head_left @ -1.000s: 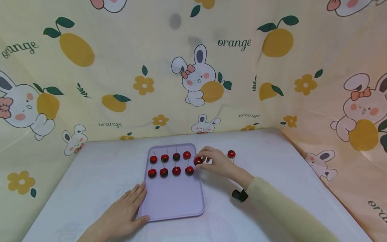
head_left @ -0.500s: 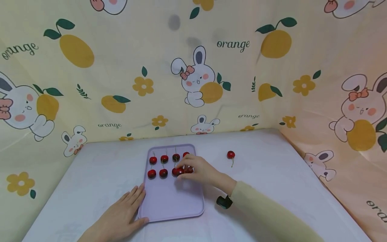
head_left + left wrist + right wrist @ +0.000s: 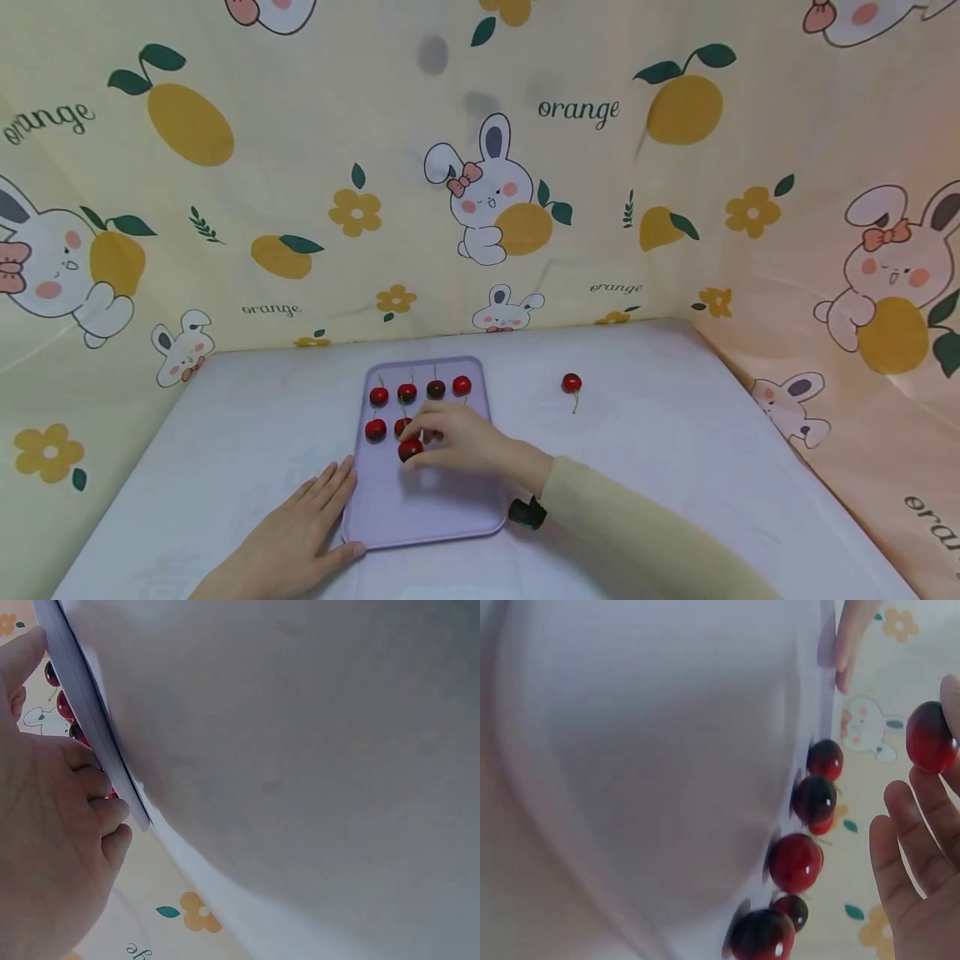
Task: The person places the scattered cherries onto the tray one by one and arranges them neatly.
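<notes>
A lavender tray (image 3: 450,517) lies on the white table with two rows of dark red cherries (image 3: 407,392) at its far end. My right hand (image 3: 420,443) hovers over the tray just nearer than the second row and pinches one cherry (image 3: 410,450) at its fingertips; it hides the right part of that row. In the right wrist view the held cherry (image 3: 930,739) sits at the fingertips (image 3: 915,840), beside the lined-up cherries (image 3: 795,862). My left hand (image 3: 318,512) lies flat on the table, fingers against the tray's left edge (image 3: 90,712).
One loose cherry (image 3: 572,383) with a stem lies on the table to the right of the tray. Cartoon-print fabric walls (image 3: 480,208) close in the table at the back and both sides. A dark wrist device (image 3: 527,512) sits on my right wrist.
My right hand has carried the cherry from the tray's far right edge leftward and toward me, over the tray. The left hand and the loose cherry have stayed put.
</notes>
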`<state>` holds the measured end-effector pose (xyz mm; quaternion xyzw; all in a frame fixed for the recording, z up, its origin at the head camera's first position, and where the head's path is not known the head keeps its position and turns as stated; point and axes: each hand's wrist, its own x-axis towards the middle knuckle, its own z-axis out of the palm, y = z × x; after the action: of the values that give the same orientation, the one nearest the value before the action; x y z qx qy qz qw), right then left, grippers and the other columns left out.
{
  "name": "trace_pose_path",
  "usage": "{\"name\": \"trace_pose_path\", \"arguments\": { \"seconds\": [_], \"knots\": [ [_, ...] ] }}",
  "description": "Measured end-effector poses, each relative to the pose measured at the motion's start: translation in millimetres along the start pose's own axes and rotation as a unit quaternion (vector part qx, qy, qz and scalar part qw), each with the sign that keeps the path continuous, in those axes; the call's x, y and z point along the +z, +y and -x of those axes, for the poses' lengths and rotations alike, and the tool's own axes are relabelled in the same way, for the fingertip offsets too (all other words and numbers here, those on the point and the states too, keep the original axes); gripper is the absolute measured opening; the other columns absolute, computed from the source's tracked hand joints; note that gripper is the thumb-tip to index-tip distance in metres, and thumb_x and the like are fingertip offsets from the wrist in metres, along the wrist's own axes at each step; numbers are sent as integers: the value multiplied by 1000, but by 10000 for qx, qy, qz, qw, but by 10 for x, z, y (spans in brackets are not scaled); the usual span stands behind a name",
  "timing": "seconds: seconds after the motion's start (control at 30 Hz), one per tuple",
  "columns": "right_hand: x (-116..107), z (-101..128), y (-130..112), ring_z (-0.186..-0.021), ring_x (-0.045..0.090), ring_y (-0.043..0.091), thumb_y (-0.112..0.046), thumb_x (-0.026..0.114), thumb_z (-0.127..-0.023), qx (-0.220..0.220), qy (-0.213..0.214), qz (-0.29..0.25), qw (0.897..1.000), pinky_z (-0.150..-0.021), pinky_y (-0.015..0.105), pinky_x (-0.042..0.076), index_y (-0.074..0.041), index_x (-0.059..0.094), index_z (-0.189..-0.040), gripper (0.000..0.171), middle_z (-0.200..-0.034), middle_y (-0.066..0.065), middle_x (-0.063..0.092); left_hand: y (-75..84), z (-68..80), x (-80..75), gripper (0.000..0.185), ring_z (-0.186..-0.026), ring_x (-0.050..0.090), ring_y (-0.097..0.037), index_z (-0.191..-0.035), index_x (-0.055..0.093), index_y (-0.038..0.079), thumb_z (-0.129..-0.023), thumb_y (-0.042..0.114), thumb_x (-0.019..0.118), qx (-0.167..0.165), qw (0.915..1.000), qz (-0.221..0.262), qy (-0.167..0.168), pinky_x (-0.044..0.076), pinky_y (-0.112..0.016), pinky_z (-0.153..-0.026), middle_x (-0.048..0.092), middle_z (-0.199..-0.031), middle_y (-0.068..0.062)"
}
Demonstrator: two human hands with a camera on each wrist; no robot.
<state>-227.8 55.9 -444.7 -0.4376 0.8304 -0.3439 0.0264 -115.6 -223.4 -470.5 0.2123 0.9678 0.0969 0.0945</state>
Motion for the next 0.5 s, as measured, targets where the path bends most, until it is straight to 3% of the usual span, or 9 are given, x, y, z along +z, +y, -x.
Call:
{"name": "trace_pose_path", "arguments": {
  "seconds": [0.2,0.5],
  "knots": [
    [104,-72,-8,-90,59,3,-41,84,-88,32,-236,307,9992,-76,13,49,-21,77,-120,38,-108,-13,64,-5,28,6,100,-153,31,-40,-157,40,-3,-94,74,53,105,9997,-68,228,31,-58,-122,31,-168,-18],
    [191,-188,-99,-89,58,0,-41,85,-87,132,-694,494,9963,-75,10,48,-22,78,-116,35,-106,-15,66,-33,69,58,95,-150,38,-38,-154,45,-4,-96,71,55,366,9954,-385,798,36,-54,-120,39,-164,-18]
  ]
}}
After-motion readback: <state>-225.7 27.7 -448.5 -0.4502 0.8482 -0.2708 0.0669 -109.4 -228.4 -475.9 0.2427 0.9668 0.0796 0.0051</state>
